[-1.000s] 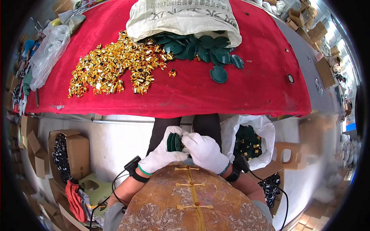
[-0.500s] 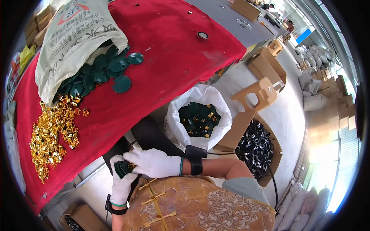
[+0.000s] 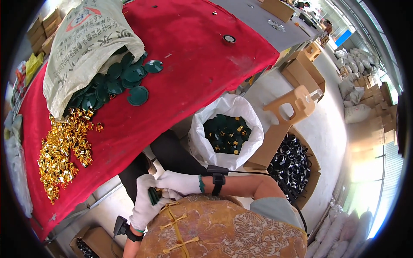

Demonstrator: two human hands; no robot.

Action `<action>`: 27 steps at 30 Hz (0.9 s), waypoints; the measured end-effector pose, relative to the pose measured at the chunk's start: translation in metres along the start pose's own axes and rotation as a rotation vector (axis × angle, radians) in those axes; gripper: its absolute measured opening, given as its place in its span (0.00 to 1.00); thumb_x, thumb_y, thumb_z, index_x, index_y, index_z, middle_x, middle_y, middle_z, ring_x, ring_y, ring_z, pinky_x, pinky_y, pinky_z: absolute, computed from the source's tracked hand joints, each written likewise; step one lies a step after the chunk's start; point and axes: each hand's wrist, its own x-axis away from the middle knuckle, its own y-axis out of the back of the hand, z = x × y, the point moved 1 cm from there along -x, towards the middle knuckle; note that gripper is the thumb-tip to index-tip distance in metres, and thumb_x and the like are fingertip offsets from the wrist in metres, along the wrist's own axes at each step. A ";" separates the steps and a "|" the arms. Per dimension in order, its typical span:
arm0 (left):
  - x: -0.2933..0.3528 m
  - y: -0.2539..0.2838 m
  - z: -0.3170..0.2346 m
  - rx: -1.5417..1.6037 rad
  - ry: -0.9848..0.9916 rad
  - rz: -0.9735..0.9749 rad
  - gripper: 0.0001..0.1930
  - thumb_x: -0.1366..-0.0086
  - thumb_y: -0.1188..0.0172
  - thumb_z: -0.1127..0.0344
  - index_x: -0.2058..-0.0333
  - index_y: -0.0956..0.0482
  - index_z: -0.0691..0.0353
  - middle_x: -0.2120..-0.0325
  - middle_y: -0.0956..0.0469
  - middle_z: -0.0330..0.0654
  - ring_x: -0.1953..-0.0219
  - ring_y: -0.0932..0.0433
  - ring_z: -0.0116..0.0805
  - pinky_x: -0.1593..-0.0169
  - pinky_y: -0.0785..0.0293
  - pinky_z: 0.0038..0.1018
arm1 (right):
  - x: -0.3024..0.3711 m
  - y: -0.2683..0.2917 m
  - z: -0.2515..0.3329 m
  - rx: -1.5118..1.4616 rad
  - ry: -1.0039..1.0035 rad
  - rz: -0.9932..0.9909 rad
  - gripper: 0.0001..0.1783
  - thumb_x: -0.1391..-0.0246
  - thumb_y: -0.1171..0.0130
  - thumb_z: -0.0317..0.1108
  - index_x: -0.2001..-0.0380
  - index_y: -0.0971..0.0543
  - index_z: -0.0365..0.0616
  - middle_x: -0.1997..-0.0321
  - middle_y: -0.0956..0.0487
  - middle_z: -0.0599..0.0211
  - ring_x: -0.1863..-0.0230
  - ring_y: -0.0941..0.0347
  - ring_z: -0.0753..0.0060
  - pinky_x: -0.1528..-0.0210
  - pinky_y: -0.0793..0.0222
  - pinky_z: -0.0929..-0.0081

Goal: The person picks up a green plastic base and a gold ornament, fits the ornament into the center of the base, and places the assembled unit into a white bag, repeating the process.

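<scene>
In white gloves, both my hands are together in front of my body. My left hand (image 3: pixel 144 202) is closed around a few dark green plastic discs (image 3: pixel 153 196), held stacked and seen edge-on. Close against them is my right hand (image 3: pixel 180 182), its fingers curled in; what they pinch is hidden. To the left, on a red-covered table (image 3: pixel 185 56), a heap of shiny gold clips (image 3: pixel 60 159) lies below a pile of green discs (image 3: pixel 114 71) spilling from a woven sack (image 3: pixel 88 51). An open white bag (image 3: pixel 198 144) beside my knees contains green discs with gold clips.
A cardboard box (image 3: pixel 310 182) of black rings stands at my right, with a tan plastic stool (image 3: pixel 297 103) and another open carton (image 3: pixel 301 71) beyond. A second box (image 3: pixel 101 241) sits at lower left. Sacks (image 3: pixel 357 114) and cartons line the right wall.
My left hand has turned, so the green discs now show edge-on instead of their faces. My right hand has dropped lower and its fingers have curled in beside them. The view has shifted slightly.
</scene>
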 end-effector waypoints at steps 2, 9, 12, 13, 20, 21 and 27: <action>0.001 -0.008 0.002 0.602 0.240 -0.150 0.34 0.46 0.37 0.86 0.43 0.38 0.57 0.46 0.32 0.46 0.45 0.25 0.38 0.41 0.22 0.36 | 0.028 -0.013 0.035 0.447 0.183 -0.170 0.17 0.29 0.43 0.47 0.51 0.24 0.44 0.77 0.21 0.60 0.79 0.21 0.62 0.76 0.26 0.64; 0.008 0.002 -0.009 1.320 0.572 -0.075 0.24 0.27 0.32 0.60 0.43 0.37 0.57 0.54 0.28 0.39 0.52 0.25 0.33 0.44 0.20 0.42 | 0.003 -0.017 0.002 1.372 0.763 -0.160 0.22 0.43 0.31 0.39 0.51 0.26 0.39 0.61 0.21 0.48 0.60 0.16 0.48 0.65 0.20 0.56; 0.006 0.003 -0.004 0.789 0.343 -0.101 0.31 0.40 0.27 0.73 0.43 0.37 0.58 0.52 0.31 0.43 0.49 0.27 0.37 0.42 0.24 0.38 | -0.003 -0.022 -0.008 1.021 0.849 -0.312 0.17 0.38 0.34 0.42 0.63 0.23 0.38 0.72 0.21 0.56 0.76 0.19 0.55 0.77 0.25 0.59; 0.005 0.003 -0.003 0.336 0.096 -0.098 0.35 0.45 0.28 0.78 0.42 0.38 0.58 0.51 0.33 0.45 0.48 0.26 0.40 0.41 0.25 0.37 | -0.007 -0.015 -0.011 1.020 0.850 -0.308 0.17 0.38 0.34 0.42 0.63 0.23 0.38 0.72 0.21 0.56 0.76 0.19 0.55 0.77 0.25 0.59; 0.004 0.004 -0.004 0.270 0.181 -0.122 0.33 0.43 0.31 0.80 0.43 0.38 0.57 0.47 0.33 0.44 0.45 0.29 0.34 0.39 0.27 0.34 | -0.001 -0.012 0.018 0.532 0.274 -0.142 0.17 0.28 0.45 0.47 0.57 0.25 0.42 0.78 0.22 0.58 0.84 0.25 0.64 0.83 0.30 0.65; 0.001 0.004 -0.005 0.482 0.280 -0.197 0.31 0.40 0.32 0.80 0.42 0.37 0.56 0.48 0.33 0.42 0.46 0.28 0.32 0.40 0.26 0.34 | -0.001 -0.012 0.012 1.071 0.683 -0.344 0.16 0.32 0.42 0.43 0.50 0.27 0.42 0.73 0.20 0.53 0.70 0.17 0.46 0.68 0.21 0.56; 0.007 0.009 -0.013 1.088 0.533 -0.164 0.26 0.36 0.33 0.72 0.45 0.38 0.56 0.54 0.31 0.39 0.50 0.29 0.31 0.42 0.27 0.32 | 0.002 -0.019 0.003 1.402 0.697 -0.208 0.22 0.39 0.35 0.39 0.47 0.29 0.40 0.59 0.19 0.50 0.61 0.15 0.48 0.66 0.20 0.55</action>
